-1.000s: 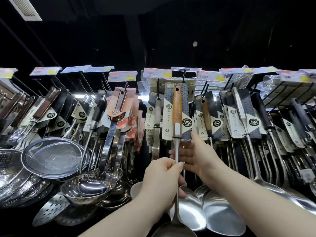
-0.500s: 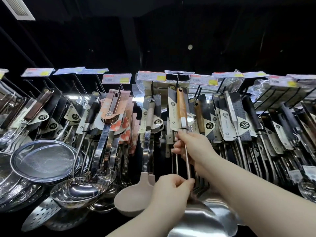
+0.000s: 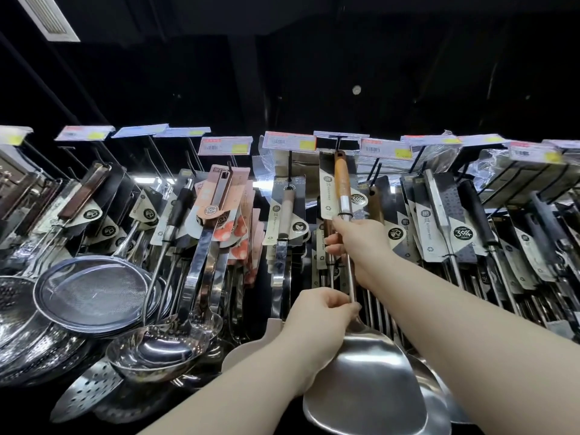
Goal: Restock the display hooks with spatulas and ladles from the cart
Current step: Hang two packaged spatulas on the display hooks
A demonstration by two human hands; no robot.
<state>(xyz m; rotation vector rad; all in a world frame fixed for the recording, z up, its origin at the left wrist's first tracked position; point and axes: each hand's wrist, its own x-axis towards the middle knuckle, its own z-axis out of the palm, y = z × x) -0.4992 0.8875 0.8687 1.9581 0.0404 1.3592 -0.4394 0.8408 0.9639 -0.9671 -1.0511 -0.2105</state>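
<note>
I think the step is hanging the spatula on the display hook; its wooden end is up at the hook, threaded or not I cannot tell. My left grip pinches the shaft above the blade, my right grip curls around it higher. Next I should seat it and release gently. Its card reads "304"; the price tags are blurred

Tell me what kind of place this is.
Probably a shop's kitchenware aisle: price tags front the hooks, and carded spatulas, ladles and strainers hang in crowded rows.
</note>
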